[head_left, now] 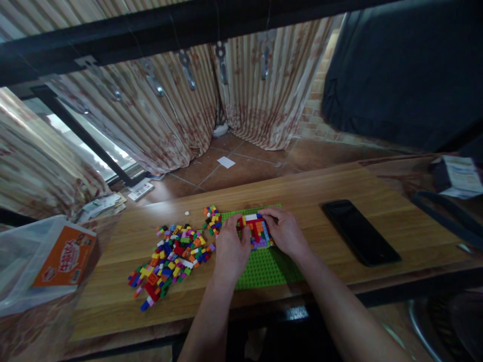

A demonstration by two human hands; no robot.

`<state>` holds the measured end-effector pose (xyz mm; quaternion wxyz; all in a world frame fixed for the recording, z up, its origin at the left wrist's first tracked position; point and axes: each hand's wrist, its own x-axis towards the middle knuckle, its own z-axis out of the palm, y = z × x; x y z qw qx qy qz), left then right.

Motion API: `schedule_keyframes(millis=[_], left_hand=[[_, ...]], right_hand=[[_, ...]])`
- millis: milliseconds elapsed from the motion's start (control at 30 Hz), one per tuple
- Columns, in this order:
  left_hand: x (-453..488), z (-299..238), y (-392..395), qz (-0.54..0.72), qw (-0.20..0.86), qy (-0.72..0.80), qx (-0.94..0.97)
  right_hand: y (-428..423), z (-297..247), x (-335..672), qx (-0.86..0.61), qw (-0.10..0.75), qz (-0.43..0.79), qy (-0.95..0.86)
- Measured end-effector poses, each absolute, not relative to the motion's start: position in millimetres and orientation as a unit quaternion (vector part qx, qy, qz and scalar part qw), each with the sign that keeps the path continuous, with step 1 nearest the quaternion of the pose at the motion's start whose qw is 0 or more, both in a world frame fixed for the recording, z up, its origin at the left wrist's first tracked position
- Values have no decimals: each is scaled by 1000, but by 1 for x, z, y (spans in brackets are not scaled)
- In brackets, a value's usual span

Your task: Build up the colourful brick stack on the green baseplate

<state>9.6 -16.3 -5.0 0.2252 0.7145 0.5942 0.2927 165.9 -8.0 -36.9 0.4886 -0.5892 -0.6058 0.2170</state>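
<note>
A green studded baseplate (pixel 264 269) lies on the wooden table (pixel 377 196) in front of me. A flat patch of red, white, blue and purple bricks (pixel 256 231) is built on it. My left hand (pixel 231 247) rests on the plate's left side, fingers curled against the brick patch's left edge. My right hand (pixel 286 232) presses on the patch's right edge, its fingers bent over the top bricks. I cannot make out a loose brick in either hand. A pile of loose coloured bricks (pixel 169 256) spreads to the left of the plate.
A black phone (pixel 360 231) lies face up to the right of the plate. A clear plastic bag with an orange label (pixel 49 261) sits at the table's left end. Papers and dark objects (pixel 458 178) are at the far right. Curtains hang beyond the table.
</note>
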Motion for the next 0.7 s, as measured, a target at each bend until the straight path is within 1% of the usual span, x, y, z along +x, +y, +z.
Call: schedule_keyframes(millis=[233,433,533,700], left_hand=[[-2,-5,-10,320,246,597,694],[-46,-1,10,344,202,673,623],[-66,4,14,318,187,713,596],[-78,9,9,229,135,730,630]], right_hand=[[-14,-38,170,-587,513,258,-570],[-18,-35,177,-622,528,239,-527],[-18,-38,180,-638,530,229,-509],[-19,-40,181,-650,526,226,-500]])
